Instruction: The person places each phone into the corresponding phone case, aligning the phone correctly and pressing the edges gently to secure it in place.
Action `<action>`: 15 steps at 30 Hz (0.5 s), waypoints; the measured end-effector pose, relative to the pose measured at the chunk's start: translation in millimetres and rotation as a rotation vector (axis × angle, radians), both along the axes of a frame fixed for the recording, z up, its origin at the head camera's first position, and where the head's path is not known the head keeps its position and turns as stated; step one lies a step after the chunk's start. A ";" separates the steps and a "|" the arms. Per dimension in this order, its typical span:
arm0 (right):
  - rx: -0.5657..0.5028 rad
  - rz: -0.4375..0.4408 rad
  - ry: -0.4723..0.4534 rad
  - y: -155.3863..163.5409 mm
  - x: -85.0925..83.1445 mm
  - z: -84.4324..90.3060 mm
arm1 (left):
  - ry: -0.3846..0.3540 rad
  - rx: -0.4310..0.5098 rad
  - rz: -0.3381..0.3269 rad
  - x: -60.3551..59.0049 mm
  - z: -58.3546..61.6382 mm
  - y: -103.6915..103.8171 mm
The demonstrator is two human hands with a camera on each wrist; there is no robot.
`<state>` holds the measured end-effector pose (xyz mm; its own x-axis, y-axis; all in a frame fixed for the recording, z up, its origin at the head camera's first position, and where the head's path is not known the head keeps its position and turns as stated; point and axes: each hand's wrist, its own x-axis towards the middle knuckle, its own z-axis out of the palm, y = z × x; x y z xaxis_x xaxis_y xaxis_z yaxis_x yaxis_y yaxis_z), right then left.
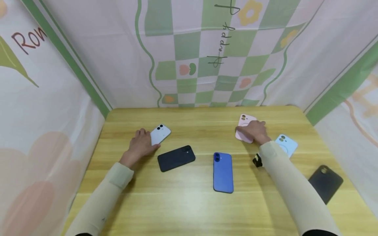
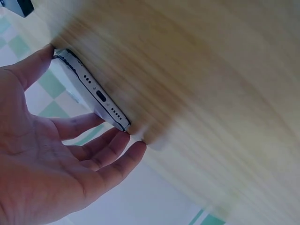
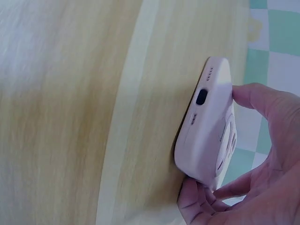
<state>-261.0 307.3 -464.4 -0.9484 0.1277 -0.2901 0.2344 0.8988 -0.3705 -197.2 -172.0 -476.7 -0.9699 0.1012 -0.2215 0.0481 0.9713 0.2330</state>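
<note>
The left hand [image 1: 141, 144] is lying palm down on the wooden table [image 1: 189, 203], to the left of the blue phone [image 1: 223, 172] that is resting near the middle. Its forearm, in a beige sleeve, is stretching forward from the near edge. The hand is closing on the white phone [image 1: 160, 133]: in the left wrist view the thumb [image 2: 33, 65] is touching one corner of the white phone [image 2: 91, 91] and the curled fingers [image 2: 110, 150] are touching the opposite corner, so the grip is loose but has the phone between them. The phone is lying flat on the table.

The right hand [image 1: 256, 131] is reaching further from the blue phone, to its right and behind it. It is covering the pink case [image 1: 243, 126]. In the right wrist view the thumb [image 3: 255, 98] and the fingers [image 3: 197, 201] are pinching the two sides of the pink case [image 3: 208, 126], which is touching the table.

A black phone [image 1: 176, 158] is lying just left of the blue phone, and a light blue case [image 1: 286, 145] and a black case [image 1: 325, 183] are lying to its right.
</note>
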 end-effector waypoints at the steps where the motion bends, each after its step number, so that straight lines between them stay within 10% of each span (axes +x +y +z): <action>1: -0.010 -0.004 -0.002 -0.2 0.0 0.7 | 0.001 -0.003 -0.002 -0.4 0.4 0.9; 15: -0.068 -0.016 0.015 2.7 -3.6 5.6 | -0.012 0.053 0.068 -5.0 4.3 5.0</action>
